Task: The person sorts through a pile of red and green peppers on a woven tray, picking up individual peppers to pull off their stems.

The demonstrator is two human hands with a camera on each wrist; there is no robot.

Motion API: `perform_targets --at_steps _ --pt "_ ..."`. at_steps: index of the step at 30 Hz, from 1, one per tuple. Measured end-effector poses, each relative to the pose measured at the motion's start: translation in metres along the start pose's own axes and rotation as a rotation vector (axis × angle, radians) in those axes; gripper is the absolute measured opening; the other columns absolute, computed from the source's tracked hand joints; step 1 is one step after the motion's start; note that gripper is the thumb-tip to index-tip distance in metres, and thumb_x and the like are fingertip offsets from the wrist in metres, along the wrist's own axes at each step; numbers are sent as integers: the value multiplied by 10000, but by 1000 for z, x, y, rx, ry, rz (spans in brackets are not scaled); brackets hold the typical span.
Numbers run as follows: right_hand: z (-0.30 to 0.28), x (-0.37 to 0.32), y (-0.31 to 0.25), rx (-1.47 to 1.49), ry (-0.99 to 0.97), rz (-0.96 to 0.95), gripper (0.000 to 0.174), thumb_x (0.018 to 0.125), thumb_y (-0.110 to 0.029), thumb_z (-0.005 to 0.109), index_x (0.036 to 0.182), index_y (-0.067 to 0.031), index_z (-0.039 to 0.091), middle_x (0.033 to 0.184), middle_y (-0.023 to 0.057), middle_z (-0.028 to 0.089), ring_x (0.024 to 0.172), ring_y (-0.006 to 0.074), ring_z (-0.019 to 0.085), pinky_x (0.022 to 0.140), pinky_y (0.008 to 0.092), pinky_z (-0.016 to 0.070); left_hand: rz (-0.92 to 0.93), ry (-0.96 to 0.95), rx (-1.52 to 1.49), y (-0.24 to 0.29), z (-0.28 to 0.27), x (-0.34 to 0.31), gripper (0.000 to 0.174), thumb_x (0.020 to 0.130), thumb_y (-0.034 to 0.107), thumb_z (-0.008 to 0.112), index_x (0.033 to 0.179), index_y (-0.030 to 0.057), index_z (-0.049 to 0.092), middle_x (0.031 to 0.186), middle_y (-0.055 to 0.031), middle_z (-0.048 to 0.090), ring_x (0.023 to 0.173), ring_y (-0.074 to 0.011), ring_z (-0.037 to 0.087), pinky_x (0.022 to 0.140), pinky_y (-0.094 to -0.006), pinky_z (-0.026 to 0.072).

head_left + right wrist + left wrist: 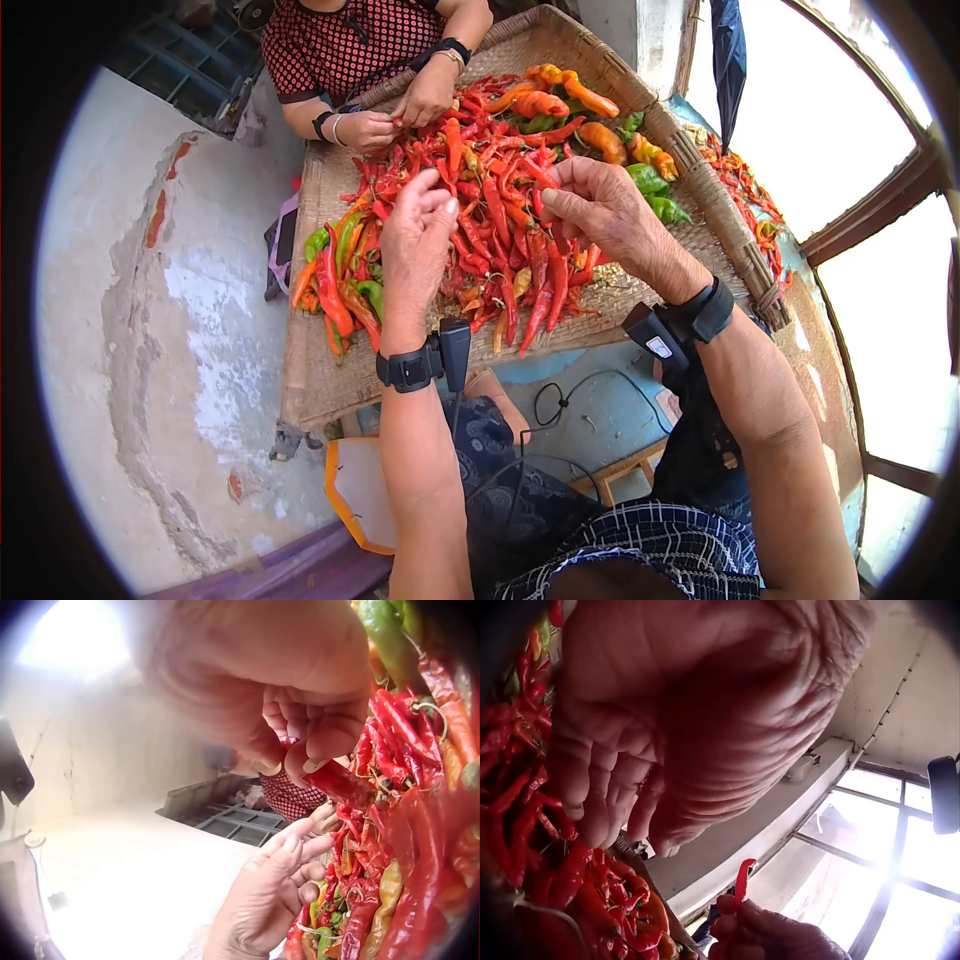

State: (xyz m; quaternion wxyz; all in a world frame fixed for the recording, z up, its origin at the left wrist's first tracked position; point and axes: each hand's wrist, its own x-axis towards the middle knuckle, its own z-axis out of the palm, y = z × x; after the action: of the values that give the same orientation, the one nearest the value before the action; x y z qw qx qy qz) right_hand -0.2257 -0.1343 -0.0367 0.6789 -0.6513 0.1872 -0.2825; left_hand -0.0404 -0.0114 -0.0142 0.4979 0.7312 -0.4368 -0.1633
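Observation:
My right hand (612,215) pinches a red chili pepper (339,782) between thumb and fingers, above the right part of the pepper heap. In the left wrist view the same pepper's end (742,879) sticks up past the fingertips. My left hand (415,245) hovers at the left of the heap with loosely bent fingers and nothing in them; the right wrist view shows its thumb and fingers apart. Below both hands, a heap of red chilies (492,215) lies on a large woven tray (715,205).
Across the tray a person (365,45) works at the heap with both hands (425,100). Larger orange peppers (600,140) and green peppers (650,180) lie at the right. More red chilies (745,190) are spread beyond the tray's right rim. A dark cable (600,375) hangs below.

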Motion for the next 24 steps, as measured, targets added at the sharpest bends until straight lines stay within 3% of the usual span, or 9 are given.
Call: perform_targets --at_steps 2,5,10,15,17,19,20,23,24 --pt "-1 1 2 -37 -10 7 167 918 -156 581 882 5 601 705 20 601 596 72 557 527 231 450 -24 -254 198 -3 4 -14 320 884 195 637 1157 32 604 929 -33 640 743 -74 561 667 -220 468" --pt "-1 5 12 -159 -59 -107 189 912 -182 608 865 -1 637 719 11 600 667 68 549 579 221 451 100 -230 351 12 22 -30 274 870 205 654 1039 -9 639 871 -75 665 736 -111 591 688 -255 478" --pt "6 0 9 -25 -116 -114 189 905 -184 628 883 0 663 750 -1 607 712 59 536 618 223 461 -117 -327 -223 13 41 -33 245 868 208 658 989 -5 650 708 4 591 651 -61 511 622 -235 441" --pt "2 1 4 19 -161 3 206 903 -182 632 964 13 656 780 5 618 724 59 545 618 236 481 -63 -326 -71 14 33 -24 199 899 216 618 884 19 645 704 29 575 640 -38 487 596 -218 415" --pt "5 1 8 -43 -37 -65 254 897 -199 642 1025 20 637 805 17 626 716 58 550 596 233 488 -34 -232 -12 21 16 -15 229 923 254 581 820 53 617 711 45 563 641 -31 480 592 -202 399" --pt "4 -1 4 -83 -35 -26 275 914 -214 611 1051 24 622 778 7 597 681 60 544 564 235 493 95 80 80 6 -2 6 330 914 281 587 1061 -14 604 749 -19 611 659 -71 530 617 -216 431" --pt "3 -1 3 -85 -41 7 270 924 -219 591 1045 20 624 759 0 583 669 62 542 556 234 494 33 193 459 0 -16 10 405 907 263 590 1143 -64 557 828 -61 644 715 -108 571 659 -254 463" --pt "2 0 4 -134 -60 22 258 942 -227 556 1019 10 623 730 -7 557 655 68 537 544 240 494 231 209 629 -33 -42 1 368 890 215 598 1134 -58 563 913 -90 653 768 -129 593 685 -289 476" --pt "2 0 5 -130 -61 23 258 942 -227 556 1019 10 623 730 -7 557 655 68 537 544 240 494 105 -61 580 -21 -45 -13 332 863 176 605 1123 -30 580 923 -99 644 775 -145 595 695 -300 476"
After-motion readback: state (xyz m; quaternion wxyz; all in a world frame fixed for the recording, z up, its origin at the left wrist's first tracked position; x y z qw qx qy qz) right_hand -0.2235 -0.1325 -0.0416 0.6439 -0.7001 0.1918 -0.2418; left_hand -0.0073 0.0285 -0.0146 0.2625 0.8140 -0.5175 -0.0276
